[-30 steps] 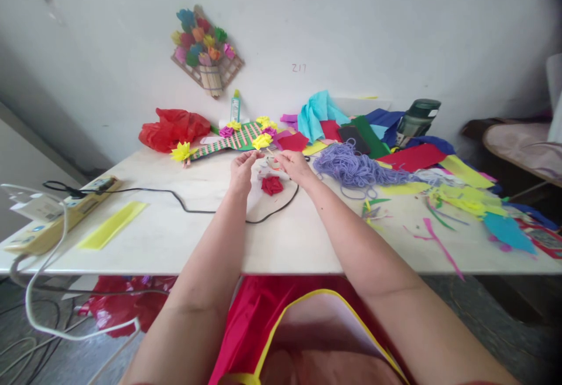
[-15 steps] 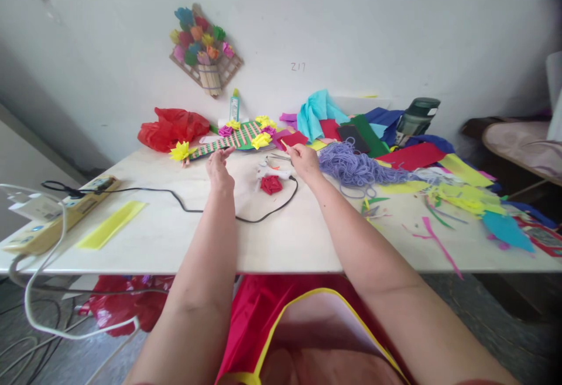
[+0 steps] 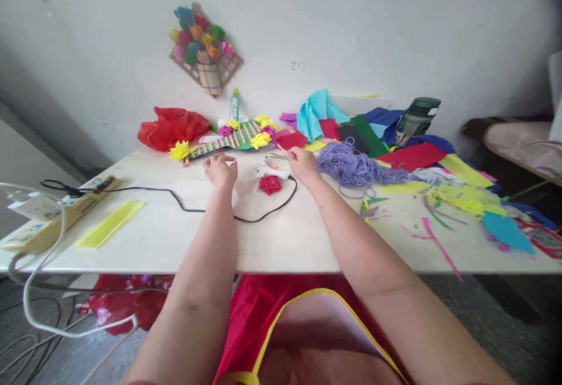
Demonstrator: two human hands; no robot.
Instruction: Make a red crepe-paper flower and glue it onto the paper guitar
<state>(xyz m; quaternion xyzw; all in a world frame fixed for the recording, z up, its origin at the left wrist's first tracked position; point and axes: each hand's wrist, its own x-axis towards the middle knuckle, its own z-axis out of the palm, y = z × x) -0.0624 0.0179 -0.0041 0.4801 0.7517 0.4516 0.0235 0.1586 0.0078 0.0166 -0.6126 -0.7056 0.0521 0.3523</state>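
Note:
My left hand (image 3: 220,169) is above the table just below the decorated green guitar-shaped piece (image 3: 232,138), its fingers loosely bent and apart with nothing visible in them. My right hand (image 3: 302,164) is closed in a pinch; a small thin tip shows at its fingertips, too small to name. Between the hands lies a white hot glue gun (image 3: 276,171) with a black cord (image 3: 287,200). A red crepe-paper flower (image 3: 270,184) rests against its near side. Scissors (image 3: 276,156) lie partly hidden behind my right hand. Yellow paper flowers (image 3: 260,140) and magenta ones decorate the green piece.
Purple yarn (image 3: 351,162) is heaped right of my right hand, among coloured paper and felt sheets (image 3: 413,155). A green bottle (image 3: 419,117) stands behind. At left are a power strip (image 3: 65,215), a yellow strip (image 3: 110,224) and a red plastic bag (image 3: 172,129).
My left hand has turned and its stretched fingers have bent, moving slightly down. My right hand has shifted slightly down, still pinching.

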